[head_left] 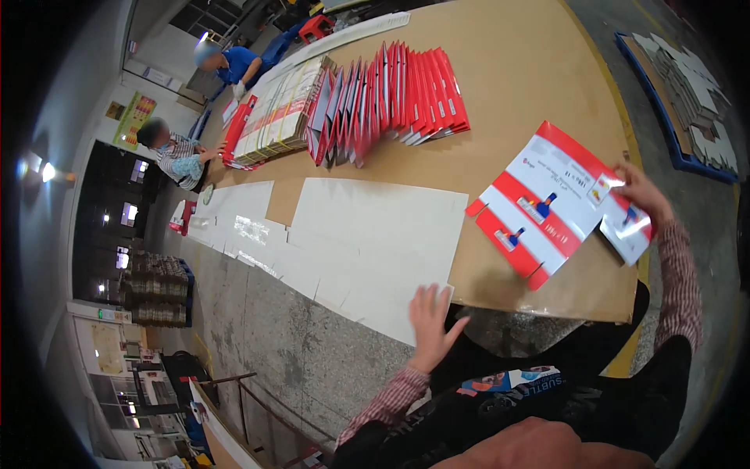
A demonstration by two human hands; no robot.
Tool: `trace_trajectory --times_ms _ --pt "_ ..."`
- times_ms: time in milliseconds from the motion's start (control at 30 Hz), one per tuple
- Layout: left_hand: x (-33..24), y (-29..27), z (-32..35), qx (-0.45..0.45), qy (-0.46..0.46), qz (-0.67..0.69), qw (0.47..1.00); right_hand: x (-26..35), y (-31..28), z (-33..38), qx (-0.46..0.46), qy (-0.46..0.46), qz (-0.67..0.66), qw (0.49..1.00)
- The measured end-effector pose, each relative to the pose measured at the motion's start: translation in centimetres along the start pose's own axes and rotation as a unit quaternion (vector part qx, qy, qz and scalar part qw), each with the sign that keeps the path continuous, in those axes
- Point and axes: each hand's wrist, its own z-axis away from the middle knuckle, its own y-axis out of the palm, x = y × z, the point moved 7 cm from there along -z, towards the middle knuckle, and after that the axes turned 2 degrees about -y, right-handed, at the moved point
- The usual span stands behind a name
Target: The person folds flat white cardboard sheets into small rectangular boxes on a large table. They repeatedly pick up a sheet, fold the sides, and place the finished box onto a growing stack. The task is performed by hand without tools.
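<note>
My right hand (642,193) grips the far corner of a flat red-and-white printed carton sheet (547,207) that lies on a brown cardboard mat (508,70). My left hand (432,320) rests open, fingers spread, on the near corner of a blank white carton sheet (375,234) laid face down beside it. A row of folded red-and-white cartons (391,98) stands fanned out further along the mat.
More white sheets (234,219) lie on the grey floor to the left. A stack of flat printed sheets (273,117) sits beyond the fanned row. Two other people (183,152) work at the far end. A blue pallet with cardboard (687,86) stands at the right.
</note>
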Motion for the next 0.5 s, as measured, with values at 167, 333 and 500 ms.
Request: trace_trajectory --times_ms 167,333,500 --pt "5.2 -0.6 1.4 0.098 -0.069 -0.055 0.991 1.5 -6.3 -19.5 -0.106 -0.025 0.181 0.977" --pt "6.2 0.9 1.4 0.129 -0.033 -0.095 0.987 7.3 2.3 -39.3 -0.202 -0.133 0.255 0.936" --pt "6.0 0.1 2.3 0.154 -0.047 -0.078 0.984 9.4 19.9 -44.7 -0.200 -0.174 0.354 0.897"
